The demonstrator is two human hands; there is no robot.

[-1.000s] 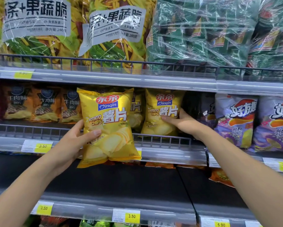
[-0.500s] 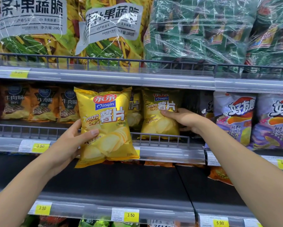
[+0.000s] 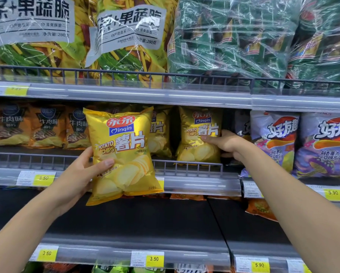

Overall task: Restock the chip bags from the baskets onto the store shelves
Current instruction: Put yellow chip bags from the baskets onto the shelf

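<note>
The glossy yellow foil potato-chip bag (image 3: 124, 154) that matters most here is upright in the air, just in front of the grey wire rail (image 3: 194, 168) of the middle shelf (image 3: 200, 185) and not yet on it. The left hand (image 3: 80, 174) grips its lower left edge, thumb curled across the front and fingers hidden behind. Just to its right a second yellow chip bag (image 3: 198, 138) stands behind the rail, and the right hand (image 3: 226, 143) pinches its right side. The thumb is on the bag's face and the other fingers are out of sight, so we judge it is being settled into place. Between the two we see a third matching bag (image 3: 161, 134) further back. Orange beef-flavour bags (image 3: 45, 127) fill the row to the left and purple-and-white bags (image 3: 273, 142) the row to the right, with yellow price tags (image 3: 44, 178) below. We reckon the restocking is partway done: some yellow bags are shelved and one is in hand. No basket shows, so we cannot tell how many remain.
</note>
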